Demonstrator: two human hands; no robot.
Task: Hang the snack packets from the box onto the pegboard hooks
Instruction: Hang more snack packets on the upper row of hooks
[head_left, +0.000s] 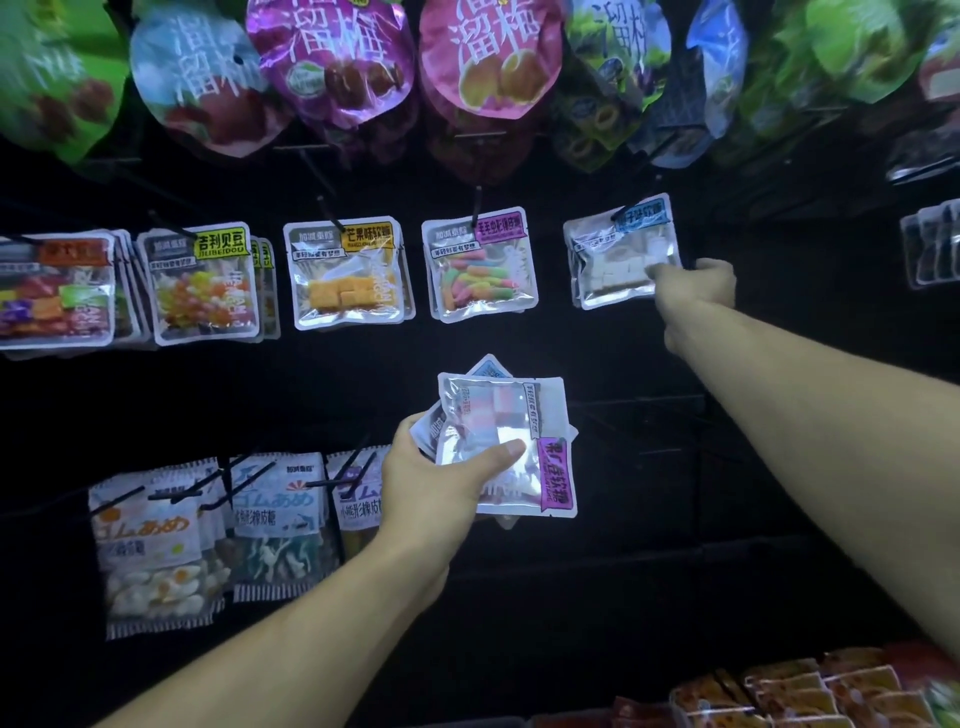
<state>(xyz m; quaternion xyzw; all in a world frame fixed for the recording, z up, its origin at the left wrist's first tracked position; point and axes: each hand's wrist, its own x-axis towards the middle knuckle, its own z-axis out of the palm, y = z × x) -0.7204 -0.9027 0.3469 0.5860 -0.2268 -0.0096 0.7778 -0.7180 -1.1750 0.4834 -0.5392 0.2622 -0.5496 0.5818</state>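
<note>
My left hand (436, 478) grips a small stack of clear snack packets (511, 441) with a purple label, thumb across the top one, held in front of the dark pegboard (337, 395). My right hand (696, 288) reaches up to the right and pinches the lower right corner of a blue-labelled packet of white cubes (615, 257) that hangs on a hook (636, 205) in the middle row. The box is out of view.
The middle row also holds packets of worm candy (478, 265), mango cubes (345, 273) and jelly beans (200, 283). Large plum bags (488, 57) hang above. White gummy packets (156, 540) hang lower left. Bare hooks (670, 410) jut out right of my left hand. Red packets (810, 691) lie bottom right.
</note>
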